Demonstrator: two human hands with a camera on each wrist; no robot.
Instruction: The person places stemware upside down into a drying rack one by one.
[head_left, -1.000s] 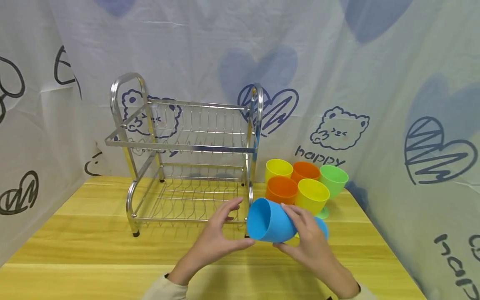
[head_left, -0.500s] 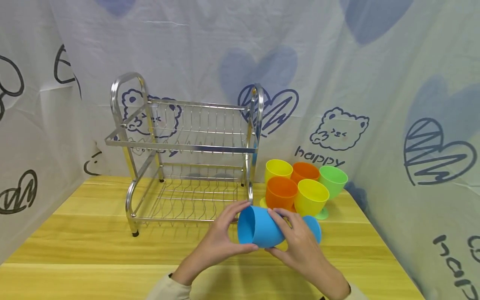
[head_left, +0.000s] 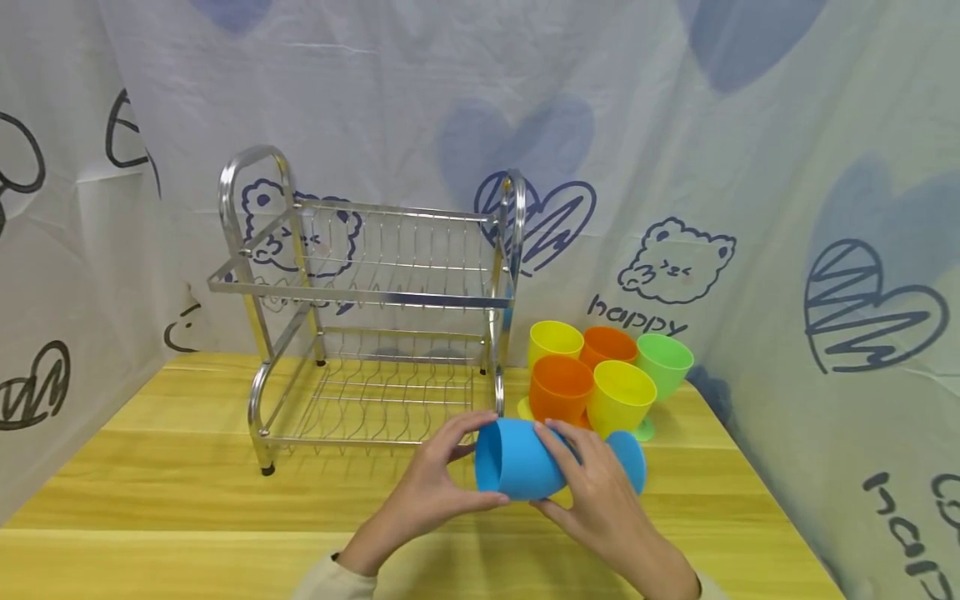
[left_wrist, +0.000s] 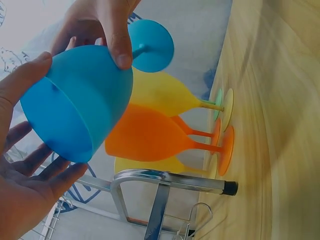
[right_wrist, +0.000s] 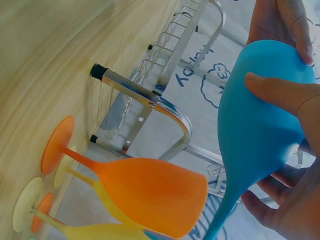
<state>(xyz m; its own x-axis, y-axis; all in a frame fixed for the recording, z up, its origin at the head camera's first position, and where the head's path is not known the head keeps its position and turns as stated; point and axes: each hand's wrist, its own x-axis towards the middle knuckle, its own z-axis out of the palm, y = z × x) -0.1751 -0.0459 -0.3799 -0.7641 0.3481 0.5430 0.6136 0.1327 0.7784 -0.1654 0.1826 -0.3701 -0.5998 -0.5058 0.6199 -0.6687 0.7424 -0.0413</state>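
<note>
Both hands hold a blue plastic goblet [head_left: 525, 460] on its side above the table, its mouth facing left and its foot to the right. My left hand [head_left: 425, 479] grips it at the rim; in the left wrist view the thumb and fingertips lie on opposite sides of the mouth. Around the lower bowl, near the stem, curls my right hand [head_left: 597, 487]. The right wrist view shows the goblet's stem [right_wrist: 222, 212] passing below that hand. Behind it stand upright goblets: an orange one [head_left: 558, 390], a yellow one [head_left: 621, 398] and a green one [head_left: 666, 365].
A two-tier metal dish rack [head_left: 375, 293] stands left of the goblets, with no dishes on its shelves. Another yellow goblet [head_left: 553, 340] and another orange goblet [head_left: 609, 345] are at the back of the group. A printed curtain [head_left: 420, 75] encloses the wooden table [head_left: 187, 500].
The blue goblet has moved left and slightly down, and its tilt has levelled out. My left hand, apart from it one second ago, now grips the rim.
</note>
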